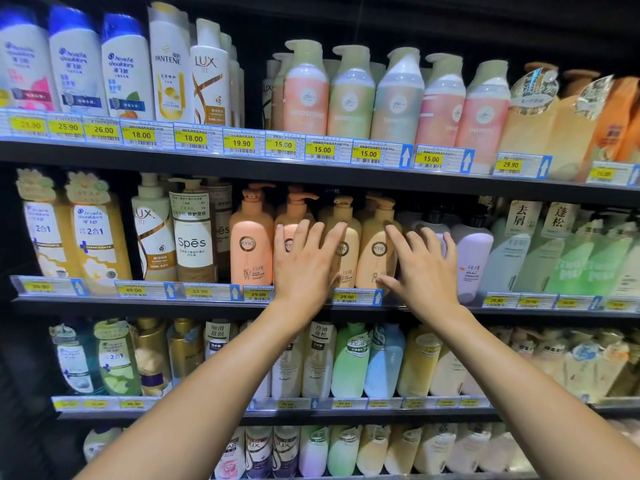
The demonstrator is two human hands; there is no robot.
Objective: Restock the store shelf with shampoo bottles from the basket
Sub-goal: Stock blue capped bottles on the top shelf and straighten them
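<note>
Left hand [304,261] and right hand [422,268] are spread flat, empty, against peach KYIO pump bottles [375,251]; fronts should be pressed back evenly, kept upright.

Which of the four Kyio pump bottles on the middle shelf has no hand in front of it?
The leftmost pink bottle, beside the Spes bottle; its whole label shows.

Four upright peach-and-tan KYIO pump bottles [377,244] stand side by side on the middle shelf [138,304].
</note>
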